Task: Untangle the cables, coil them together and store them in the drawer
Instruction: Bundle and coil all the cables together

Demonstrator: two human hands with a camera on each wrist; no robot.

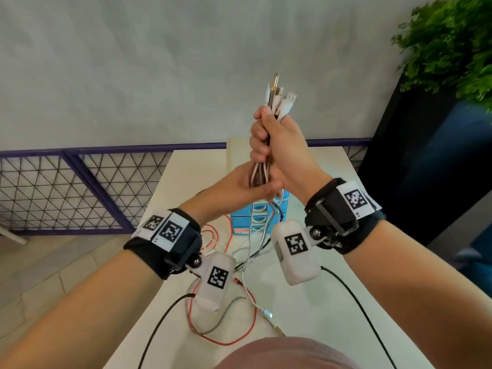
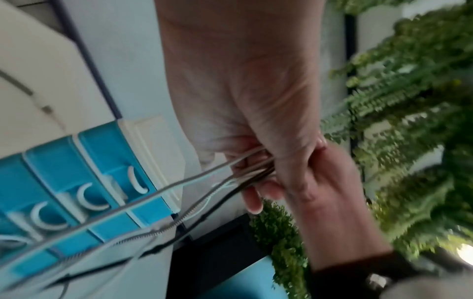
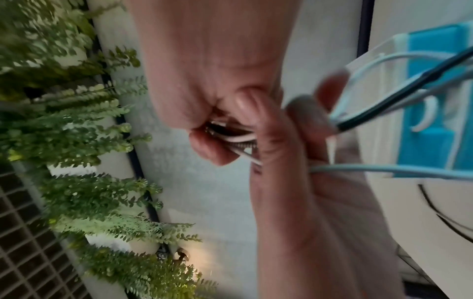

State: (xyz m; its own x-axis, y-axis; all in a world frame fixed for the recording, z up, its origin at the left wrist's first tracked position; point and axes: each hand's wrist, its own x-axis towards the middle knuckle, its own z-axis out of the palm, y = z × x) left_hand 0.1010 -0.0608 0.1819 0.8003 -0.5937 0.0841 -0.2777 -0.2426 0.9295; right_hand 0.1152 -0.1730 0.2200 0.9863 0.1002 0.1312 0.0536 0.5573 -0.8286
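Our right hand (image 1: 277, 145) fists the cables (image 1: 278, 102) upright; our left hand (image 1: 239, 187) pinches them just below. We read no writing anywhere.

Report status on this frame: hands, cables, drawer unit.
Right hand grips cable bundle, plugs up. Left hand holds the strands just below. Tails trail loose onto table, uncoiled. Blue drawer unit behind, drawers look closed.

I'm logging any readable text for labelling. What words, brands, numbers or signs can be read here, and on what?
No readable words, brands or numbers.
Black-and-white square code markers, no letters: on the left wristband and the right wristband.
Tiny print at the marker edges: too small to read.
Drawer unit: red mark at its base, too blurred to read.
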